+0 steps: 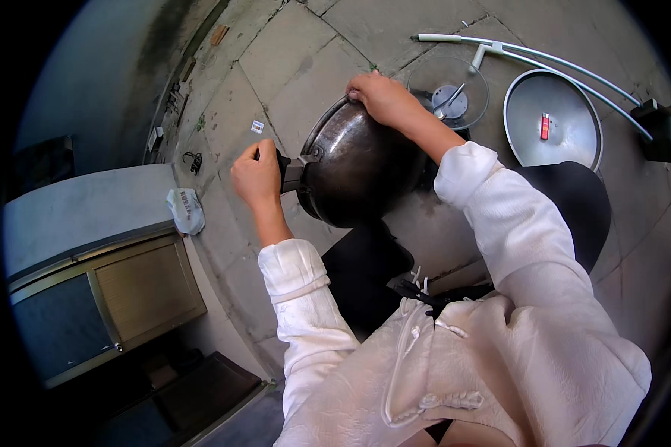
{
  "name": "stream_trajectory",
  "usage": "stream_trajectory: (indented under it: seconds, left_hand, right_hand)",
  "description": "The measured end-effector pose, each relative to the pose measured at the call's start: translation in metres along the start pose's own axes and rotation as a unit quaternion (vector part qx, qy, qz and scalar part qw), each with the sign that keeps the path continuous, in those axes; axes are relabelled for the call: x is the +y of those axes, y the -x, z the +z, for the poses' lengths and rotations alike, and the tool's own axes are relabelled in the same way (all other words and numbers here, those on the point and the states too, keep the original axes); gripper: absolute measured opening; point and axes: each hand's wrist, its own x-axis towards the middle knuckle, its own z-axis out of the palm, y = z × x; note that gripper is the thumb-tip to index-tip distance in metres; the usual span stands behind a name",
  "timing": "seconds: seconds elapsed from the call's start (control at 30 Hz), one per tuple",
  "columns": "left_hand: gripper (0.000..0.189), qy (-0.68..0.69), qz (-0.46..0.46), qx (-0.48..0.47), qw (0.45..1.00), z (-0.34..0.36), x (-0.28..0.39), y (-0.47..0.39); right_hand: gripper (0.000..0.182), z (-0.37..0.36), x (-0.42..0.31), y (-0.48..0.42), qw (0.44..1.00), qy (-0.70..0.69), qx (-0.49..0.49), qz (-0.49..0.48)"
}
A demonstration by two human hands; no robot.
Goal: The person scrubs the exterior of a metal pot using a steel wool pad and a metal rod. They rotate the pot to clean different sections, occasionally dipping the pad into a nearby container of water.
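A dark metal pan (363, 167) is tilted on its side before me, its scorched outer bottom facing me and its inside hidden. My left hand (260, 173) is closed around the pan's black handle at the left. At the top, my right hand (383, 98) grips the rim, with the fingertips partly hidden. Just right of that hand lies a clear glass lid (475, 75) with a metal centre and a knob or handle. Farther right, a round metal basin (576, 131) holds a red lighter (544, 126).
White curved tubes (548, 56) run behind the basin to a dark box-like base (657, 131). A cabinet (145, 274) stands at the left, with a plastic bag (186, 211) at its corner. A small packet (257, 127) and a dark tangled item (192, 162) lie on the paving slabs (285, 39).
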Motion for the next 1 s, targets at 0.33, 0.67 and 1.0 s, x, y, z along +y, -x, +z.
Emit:
stream_trajectory:
  seconds: [0.33,0.67,1.0]
  left_hand:
    - [0.033,-0.005,0.016,0.008,1.0,-0.006,0.014,0.008]
    - [0.038,-0.034,0.009,0.017,0.999,-0.007,0.019,0.01]
    - [0.034,-0.036,0.024,0.019,0.999,-0.006,0.018,0.011]
  right_hand:
    - [0.017,-0.019,0.021,-0.006,0.991,0.098,-0.043,-0.08]
    - [0.013,-0.01,0.003,-0.008,0.995,0.036,-0.048,-0.083]
    - [0.021,-0.014,0.008,-0.011,0.992,0.047,-0.101,-0.052]
